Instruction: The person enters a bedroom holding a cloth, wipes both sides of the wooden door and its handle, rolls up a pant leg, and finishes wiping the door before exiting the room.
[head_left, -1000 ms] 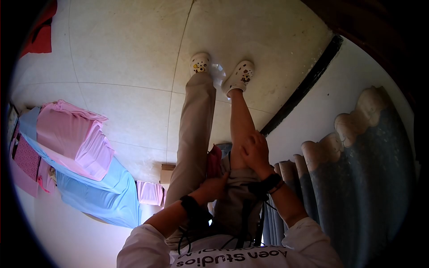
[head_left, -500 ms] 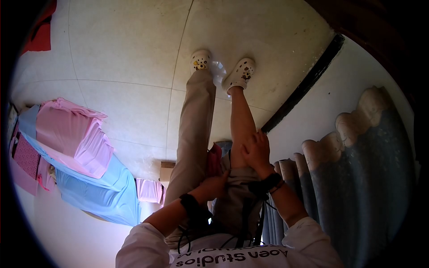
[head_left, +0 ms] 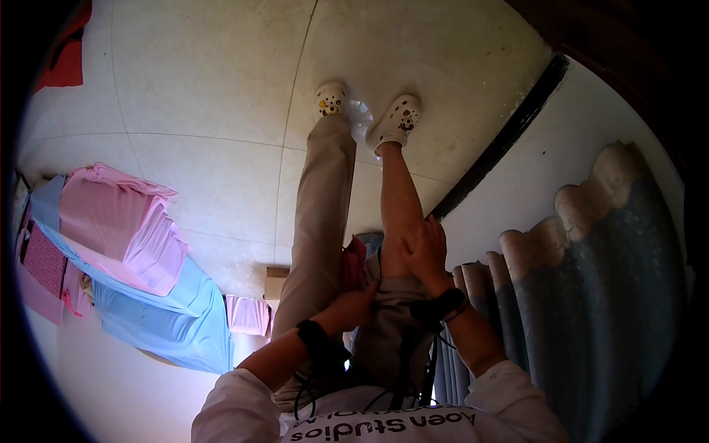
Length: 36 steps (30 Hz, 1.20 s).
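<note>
Touching bare leg (head_left: 399, 184), right grip (head_left: 426, 252) lies spread — left grip (head_left: 354, 308), at rolled trousers (head_left: 399, 295), unclear; box (head_left: 276, 285) contents hidden.

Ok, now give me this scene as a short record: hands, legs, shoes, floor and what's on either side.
Left hand: at the bunched right trouser leg; grip unclear
Right hand: resting on the bare right lower leg, just below the knee
Left leg: covered by the left trouser leg
Shoes: pale clogs with small decorations
Floor: pale, with thin dark lines
Left side: pink cloth, blue cloth
Right side: grey curtain
</note>
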Motion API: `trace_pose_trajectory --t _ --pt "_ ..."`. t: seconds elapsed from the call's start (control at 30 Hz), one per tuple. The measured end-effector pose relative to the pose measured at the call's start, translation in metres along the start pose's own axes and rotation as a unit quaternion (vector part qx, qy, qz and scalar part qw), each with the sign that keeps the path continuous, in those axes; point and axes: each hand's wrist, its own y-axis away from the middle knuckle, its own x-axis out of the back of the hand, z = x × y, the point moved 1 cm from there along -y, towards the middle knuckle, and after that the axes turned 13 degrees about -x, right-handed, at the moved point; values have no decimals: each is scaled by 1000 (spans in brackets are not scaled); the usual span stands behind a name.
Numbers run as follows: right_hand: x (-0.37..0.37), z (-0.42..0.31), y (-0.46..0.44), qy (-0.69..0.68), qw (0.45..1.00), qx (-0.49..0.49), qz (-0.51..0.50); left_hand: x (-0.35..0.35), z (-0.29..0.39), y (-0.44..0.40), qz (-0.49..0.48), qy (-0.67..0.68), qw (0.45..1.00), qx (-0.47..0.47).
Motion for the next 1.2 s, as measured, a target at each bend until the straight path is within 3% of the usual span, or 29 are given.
trace_pose_trajectory --t 0.03,0.57,0.67,0.73,0.97,1.07,1.13,1.2 --pt "-2 2 1 0 999 -36 11 -1 -1 -1 -2 0 1000 1" --pt "-5 5 -1 -37 999 -21 -24 -4 -5 -2 -9 3 1000 7" --pt "-10 9 0 -48 996 -78 -3 1 0 -1 -5 12 1000 9" --pt "-8 9 -2 -122 979 -143 -81 0 -1 -2 -11 11 1000 17" --pt "-10 18 0 -93 983 -110 -112 0 0 -5 -30 17 999 33" --pt "-16 20 6 -154 964 -166 -137 -2 -2 -5 -32 18 999 33" --pt "-13 22 11 -233 912 -297 -159 -4 -2 -5 -30 17 999 33" --pt "-17 31 14 -232 896 -324 -196 -6 -4 -8 -28 16 999 29"
